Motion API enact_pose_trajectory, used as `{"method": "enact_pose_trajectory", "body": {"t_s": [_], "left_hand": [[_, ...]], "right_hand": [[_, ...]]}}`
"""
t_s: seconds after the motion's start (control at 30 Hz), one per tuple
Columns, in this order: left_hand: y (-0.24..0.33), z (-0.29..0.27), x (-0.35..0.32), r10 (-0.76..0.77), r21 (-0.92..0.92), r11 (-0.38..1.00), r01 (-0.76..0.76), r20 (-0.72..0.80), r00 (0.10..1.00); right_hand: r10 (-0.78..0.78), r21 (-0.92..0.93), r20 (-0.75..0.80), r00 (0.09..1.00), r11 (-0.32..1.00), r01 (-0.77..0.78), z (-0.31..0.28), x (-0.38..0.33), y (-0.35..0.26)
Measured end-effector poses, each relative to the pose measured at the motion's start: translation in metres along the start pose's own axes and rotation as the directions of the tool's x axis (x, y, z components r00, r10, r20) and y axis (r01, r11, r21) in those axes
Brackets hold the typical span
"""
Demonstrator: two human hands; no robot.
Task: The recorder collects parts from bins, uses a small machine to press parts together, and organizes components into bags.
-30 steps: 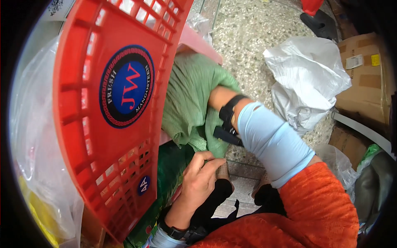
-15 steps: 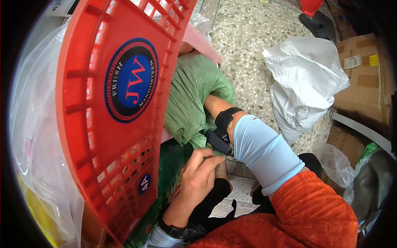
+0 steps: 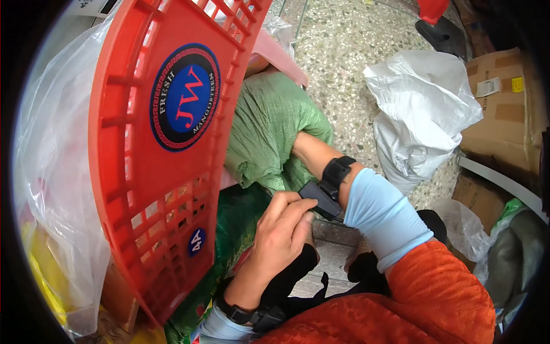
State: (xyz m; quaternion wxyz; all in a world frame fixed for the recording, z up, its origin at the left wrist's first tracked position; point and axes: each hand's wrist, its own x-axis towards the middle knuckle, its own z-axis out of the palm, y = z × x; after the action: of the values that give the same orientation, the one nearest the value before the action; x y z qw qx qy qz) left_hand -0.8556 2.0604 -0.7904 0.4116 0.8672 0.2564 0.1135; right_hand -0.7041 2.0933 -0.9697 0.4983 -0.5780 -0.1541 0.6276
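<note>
A green woven sack point(image 3: 269, 120) lies bunched in the middle. My right forearm point(image 3: 316, 155) reaches into its opening, and the sack hides my right hand. A black strap point(image 3: 338, 172) circles my right wrist and carries a small black box point(image 3: 321, 200). My left hand point(image 3: 279, 229) is closed at the near end of this box, with fingertips on its edge and thumb just below. Close to my left, a red plastic crate point(image 3: 134, 189) stands tilted on its side, its round blue label facing me.
Clear plastic sheeting point(image 3: 57, 172) drapes left of the crate. Dark green printed packaging point(image 3: 232, 235) lies under the sack. To the right, a white woven sack point(image 3: 421, 114) rests on the speckled floor point(image 3: 338, 69), beside a cardboard box point(image 3: 498, 109). A dark slipper point(image 3: 441, 37) lies beyond.
My left hand has moved up and right onto the black box. My right forearm has shifted slightly right, its hand still inside the green sack.
</note>
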Motion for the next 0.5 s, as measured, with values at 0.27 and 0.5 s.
{"method": "enact_pose_trajectory", "body": {"t_s": [0.27,0.5], "left_hand": [[0.010,0.005,0.007,-0.080,0.088,0.994,0.062,0.217,0.973],[0.020,0.003,0.009,-0.052,0.379,0.918,-0.113,0.399,0.915]], "right_hand": [[0.020,0.067,0.027,0.999,0.998,-0.021,-0.025,-0.028,-0.022],[0.072,0.112,0.038,0.997,0.991,-0.076,-0.049,-0.055,-0.025]]}}
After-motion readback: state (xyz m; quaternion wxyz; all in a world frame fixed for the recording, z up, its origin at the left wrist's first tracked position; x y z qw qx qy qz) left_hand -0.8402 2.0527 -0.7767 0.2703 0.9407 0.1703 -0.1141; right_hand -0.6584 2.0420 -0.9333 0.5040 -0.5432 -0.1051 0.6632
